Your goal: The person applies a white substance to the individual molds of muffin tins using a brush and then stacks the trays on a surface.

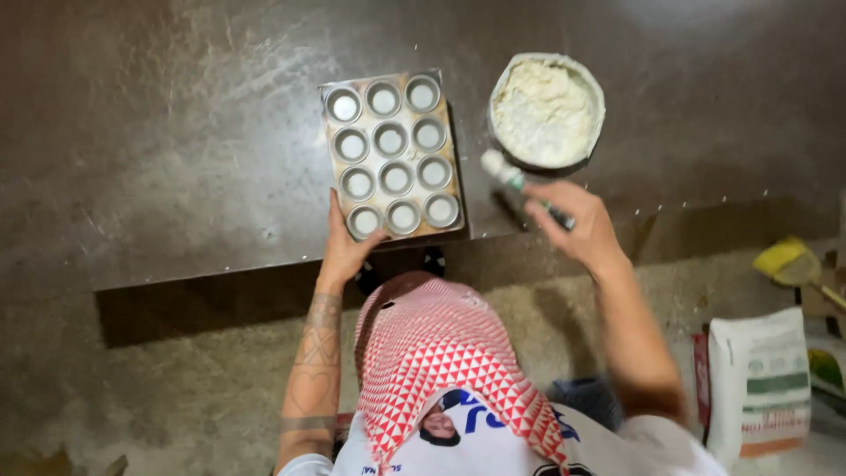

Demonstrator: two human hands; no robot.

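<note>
A metal muffin tray [330, 160] with several round cups lies on the dark worktop [159, 141]. My left hand [345, 247] grips the tray's near edge, thumb by a front cup. To the right, my right hand [571, 225] is closed around a brush [507, 172] with a pale, coated head that points up toward a round bowl [596, 88] of white, crumbly mix. The brush head hovers just below the bowl's near rim. A red-and-white patterned cloth [441, 353] covers the head below the camera.
The worktop's front edge runs across the middle of the view, with concrete floor [176, 388] below it. A white sack [760, 379] stands at the right on the floor, and a yellow object [787, 261] lies beyond it.
</note>
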